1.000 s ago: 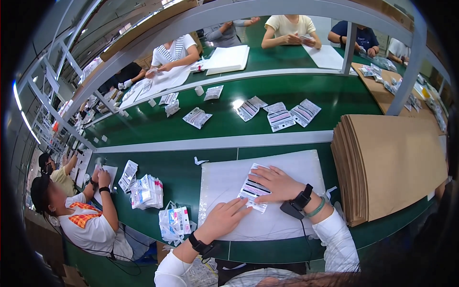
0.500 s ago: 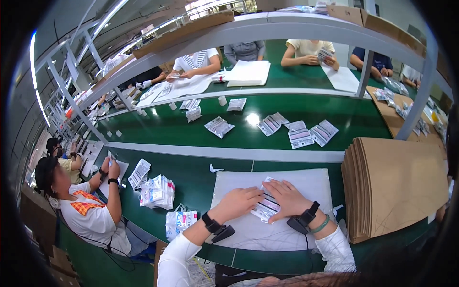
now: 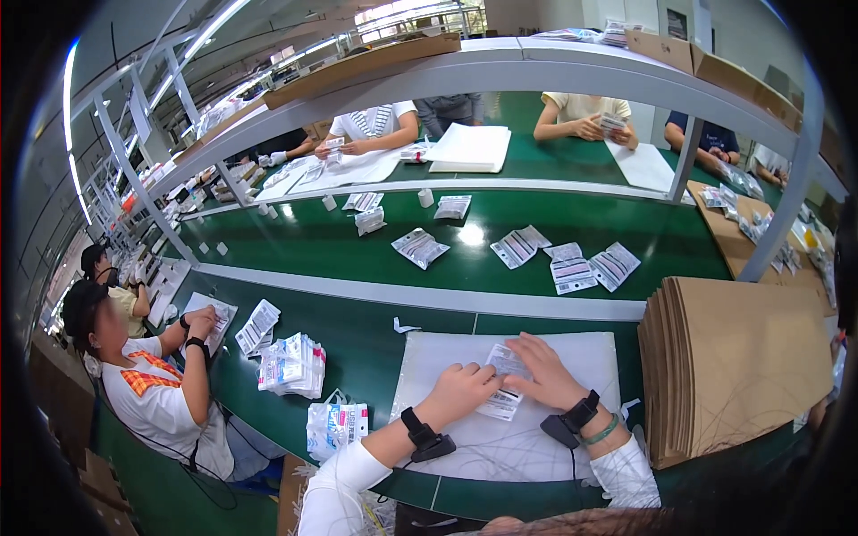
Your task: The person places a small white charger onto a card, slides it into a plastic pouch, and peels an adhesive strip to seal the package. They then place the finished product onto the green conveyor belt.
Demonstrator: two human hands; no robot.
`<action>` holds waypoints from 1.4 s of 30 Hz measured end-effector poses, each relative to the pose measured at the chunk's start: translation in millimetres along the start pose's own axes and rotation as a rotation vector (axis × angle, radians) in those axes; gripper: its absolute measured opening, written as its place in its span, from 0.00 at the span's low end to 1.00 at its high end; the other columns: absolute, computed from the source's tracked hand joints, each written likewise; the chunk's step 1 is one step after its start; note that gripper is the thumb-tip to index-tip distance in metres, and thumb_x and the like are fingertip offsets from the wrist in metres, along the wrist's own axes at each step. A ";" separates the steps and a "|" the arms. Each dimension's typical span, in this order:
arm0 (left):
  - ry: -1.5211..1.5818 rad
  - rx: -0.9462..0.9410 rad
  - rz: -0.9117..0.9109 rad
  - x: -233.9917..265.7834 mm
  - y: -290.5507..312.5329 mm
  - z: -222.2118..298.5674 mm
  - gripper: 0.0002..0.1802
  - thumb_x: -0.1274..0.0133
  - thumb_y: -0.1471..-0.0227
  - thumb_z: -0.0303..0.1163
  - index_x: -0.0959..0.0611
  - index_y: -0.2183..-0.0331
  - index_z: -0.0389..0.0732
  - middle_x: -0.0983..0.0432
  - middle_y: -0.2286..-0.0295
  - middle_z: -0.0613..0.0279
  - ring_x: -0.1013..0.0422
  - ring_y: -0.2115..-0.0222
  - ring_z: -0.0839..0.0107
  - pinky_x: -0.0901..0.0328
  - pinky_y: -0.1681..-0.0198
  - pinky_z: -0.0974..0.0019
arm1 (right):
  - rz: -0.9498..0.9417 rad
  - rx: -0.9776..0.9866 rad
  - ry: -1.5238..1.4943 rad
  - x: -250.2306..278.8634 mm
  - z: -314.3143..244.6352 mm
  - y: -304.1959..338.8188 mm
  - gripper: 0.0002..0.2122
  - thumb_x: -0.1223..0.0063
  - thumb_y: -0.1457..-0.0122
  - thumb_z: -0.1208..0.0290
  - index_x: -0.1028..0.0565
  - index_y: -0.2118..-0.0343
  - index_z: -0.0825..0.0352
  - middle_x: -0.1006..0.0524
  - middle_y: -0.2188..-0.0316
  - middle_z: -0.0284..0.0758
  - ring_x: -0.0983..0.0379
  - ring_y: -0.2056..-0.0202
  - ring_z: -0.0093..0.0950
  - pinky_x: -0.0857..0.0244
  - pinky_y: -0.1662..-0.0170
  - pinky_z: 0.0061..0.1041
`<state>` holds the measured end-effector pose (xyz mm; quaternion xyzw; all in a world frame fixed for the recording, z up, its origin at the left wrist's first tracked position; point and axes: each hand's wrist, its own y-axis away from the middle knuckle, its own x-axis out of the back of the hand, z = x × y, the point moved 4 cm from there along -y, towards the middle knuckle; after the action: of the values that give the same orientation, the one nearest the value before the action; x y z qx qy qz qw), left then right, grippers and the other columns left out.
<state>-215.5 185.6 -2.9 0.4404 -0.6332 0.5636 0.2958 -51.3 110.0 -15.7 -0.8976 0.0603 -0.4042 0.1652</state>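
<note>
A small white printed plastic packet (image 3: 501, 407) lies on the white work mat (image 3: 429, 357) in front of me. My left hand (image 3: 461, 393) is at its left edge, fingers bent and closed together on it. My right hand (image 3: 542, 373) reaches over the packet's right side. Its fingers are stretched out, and the thumb lies across the packet's middle. Both hands partly hide the packet. To the left of my arm sits a white and blue packet (image 3: 336, 431), with a stack of similar packets (image 3: 292, 364) beyond it.
A tall stack of brown cardboard (image 3: 737, 366) stands right of the mat. Beyond the metal rail (image 3: 411, 290), several packets (image 3: 420, 248) lie on the green belt. A co-worker (image 3: 161, 384) sits at the left; others work across the belt. A shelf frame (image 3: 536, 67) spans overhead.
My right hand has lifted somewhat off the packet, its fingers now pointing up and left. The left fingers have bent more at the packet's edge. The view has tilted slightly.
</note>
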 end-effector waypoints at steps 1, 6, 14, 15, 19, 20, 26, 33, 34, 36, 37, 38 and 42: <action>-0.010 0.037 0.035 2.2 1.1 -1.6 0.17 0.44 0.56 0.35 0.18 0.59 0.54 0.27 0.69 0.75 0.28 0.73 0.76 0.36 0.76 0.70 | 0.080 -0.020 -0.078 4.7 0.7 -0.3 0.32 0.40 0.43 0.53 0.36 0.39 0.64 0.33 0.42 0.43 0.41 0.39 0.42 0.48 0.36 0.41; 0.055 0.222 -0.201 -11.9 10.9 -9.1 0.26 0.42 0.58 0.33 0.20 0.52 0.54 0.25 0.61 0.72 0.26 0.64 0.71 0.31 0.64 0.66 | 0.176 -0.142 -0.186 22.7 6.4 -2.6 0.24 0.44 0.40 0.69 0.33 0.40 0.63 0.33 0.43 0.38 0.36 0.41 0.35 0.40 0.40 0.32; 0.546 0.163 -0.099 -36.9 33.9 -38.2 0.33 0.42 0.58 0.29 0.24 0.46 0.54 0.36 0.41 0.65 0.44 0.37 0.60 0.43 0.39 0.50 | 0.076 -0.134 -0.334 56.4 -21.4 -93.5 0.23 0.44 0.40 0.71 0.32 0.41 0.61 0.33 0.43 0.33 0.34 0.44 0.26 0.35 0.46 0.27; 0.551 0.169 -0.086 -38.4 35.6 -39.3 0.33 0.42 0.58 0.29 0.24 0.46 0.54 0.36 0.41 0.65 0.44 0.37 0.60 0.43 0.39 0.50 | 0.066 -0.133 -0.323 56.7 -20.3 -113.3 0.23 0.44 0.40 0.71 0.32 0.41 0.61 0.33 0.43 0.33 0.34 0.44 0.26 0.35 0.46 0.27; 0.412 0.181 -0.156 -38.5 36.3 -35.5 0.35 0.42 0.56 0.31 0.26 0.43 0.56 0.41 0.37 0.67 0.44 0.36 0.60 0.45 0.38 0.47 | 0.068 -0.145 -0.185 36.4 16.0 -202.7 0.24 0.42 0.41 0.67 0.31 0.41 0.61 0.33 0.44 0.35 0.33 0.47 0.29 0.33 0.48 0.29; 0.408 0.224 -0.165 -38.7 36.8 -35.6 0.36 0.42 0.55 0.31 0.28 0.42 0.56 0.42 0.37 0.67 0.45 0.36 0.60 0.46 0.37 0.47 | 0.060 -0.135 -0.167 27.9 29.4 -227.0 0.24 0.41 0.41 0.65 0.31 0.42 0.60 0.32 0.44 0.37 0.31 0.50 0.31 0.33 0.48 0.30; 0.526 0.330 -0.179 -46.7 52.6 -35.1 0.41 0.42 0.52 0.32 0.35 0.37 0.59 0.47 0.34 0.67 0.50 0.33 0.61 0.53 0.34 0.46 | -0.032 -0.039 0.406 -18.6 87.8 -361.3 0.26 0.44 0.42 0.69 0.34 0.40 0.61 0.34 0.41 0.37 0.32 0.45 0.37 0.34 0.46 0.37; 0.599 0.347 -0.253 -41.6 48.2 -31.8 0.37 0.49 0.49 0.35 0.36 0.37 0.57 0.50 0.34 0.64 0.55 0.32 0.61 0.58 0.33 0.45 | -0.013 0.092 0.919 -60.2 137.2 -446.4 0.25 0.53 0.40 0.73 0.37 0.39 0.59 0.34 0.38 0.34 0.35 0.40 0.38 0.34 0.44 0.40; 0.608 0.343 -0.228 -41.3 50.7 -31.9 0.35 0.52 0.47 0.36 0.36 0.37 0.55 0.51 0.33 0.63 0.57 0.31 0.61 0.61 0.32 0.45 | 0.018 0.080 0.932 -65.5 142.5 -454.7 0.23 0.54 0.40 0.73 0.36 0.39 0.59 0.34 0.38 0.34 0.35 0.40 0.38 0.34 0.44 0.40; 0.670 0.389 -0.126 -41.2 52.4 -24.6 0.36 0.51 0.48 0.37 0.36 0.37 0.56 0.51 0.33 0.63 0.57 0.32 0.61 0.61 0.32 0.45 | 0.039 0.074 0.933 -73.8 152.3 -470.0 0.22 0.56 0.39 0.73 0.35 0.40 0.59 0.34 0.39 0.34 0.35 0.40 0.38 0.34 0.44 0.40; 0.721 0.411 -0.023 -40.3 51.5 -23.3 0.36 0.51 0.48 0.37 0.36 0.36 0.57 0.52 0.33 0.63 0.57 0.32 0.61 0.60 0.32 0.45 | 0.083 0.093 0.966 -72.4 163.2 -478.0 0.22 0.55 0.39 0.72 0.35 0.40 0.58 0.34 0.39 0.34 0.35 0.40 0.37 0.34 0.44 0.40; 0.759 0.442 0.084 -35.9 55.1 -22.6 0.37 0.50 0.48 0.38 0.37 0.36 0.58 0.52 0.33 0.63 0.57 0.32 0.61 0.60 0.32 0.45 | 0.130 0.122 0.993 -75.8 168.8 -482.0 0.23 0.54 0.39 0.72 0.35 0.40 0.56 0.33 0.40 0.34 0.35 0.40 0.37 0.34 0.44 0.39; 0.773 0.442 0.053 -59.2 61.8 -37.3 0.37 0.49 0.48 0.37 0.37 0.36 0.58 0.51 0.33 0.63 0.56 0.32 0.61 0.60 0.32 0.45 | 0.219 0.101 1.002 -61.2 233.5 -480.7 0.22 0.52 0.39 0.71 0.34 0.41 0.55 0.31 0.43 0.36 0.32 0.43 0.40 0.32 0.47 0.40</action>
<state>-249.3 233.8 -75.4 0.2335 -0.3515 0.8161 0.3949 69.9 633.6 -37.3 -0.5731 0.2060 -0.7674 0.2006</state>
